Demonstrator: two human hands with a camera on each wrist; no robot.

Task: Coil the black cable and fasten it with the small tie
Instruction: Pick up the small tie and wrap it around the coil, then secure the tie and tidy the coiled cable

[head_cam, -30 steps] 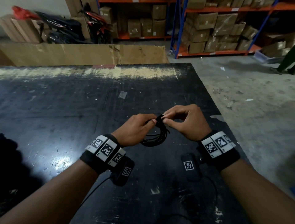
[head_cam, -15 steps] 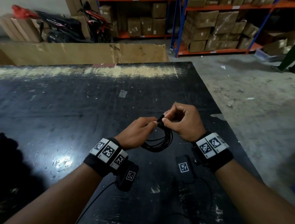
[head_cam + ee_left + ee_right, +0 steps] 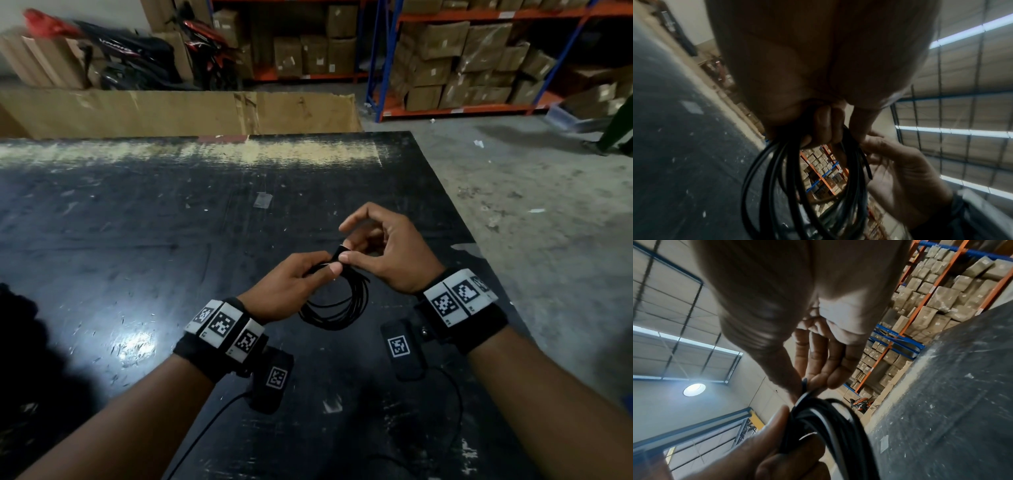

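The black cable [image 3: 346, 305] hangs in several loops above the black table [image 3: 137, 222]. My left hand [image 3: 294, 281] grips the top of the bundle, fingers curled round the strands [image 3: 793, 162]. My right hand [image 3: 380, 246] pinches a small black tie [image 3: 340, 253] at the top of the coil between thumb and a fingertip, with the index finger lifted and arched above. In the right wrist view the tie [image 3: 804, 382] shows as a short dark tab at my fingertips, just above the cable loops [image 3: 830, 426]. Whether the tie goes round the bundle is hidden by my fingers.
The table's right edge [image 3: 479, 260] runs close beside my right wrist, with concrete floor beyond. A small clear scrap [image 3: 263, 199] lies on the table ahead. Cardboard sheets [image 3: 178, 109], a motorbike and shelves of boxes [image 3: 462, 58] stand at the back.
Both hands with the coil have drifted slightly away from me. My right index finger has lifted off the tie and arches above it; the thumb pinch stays.
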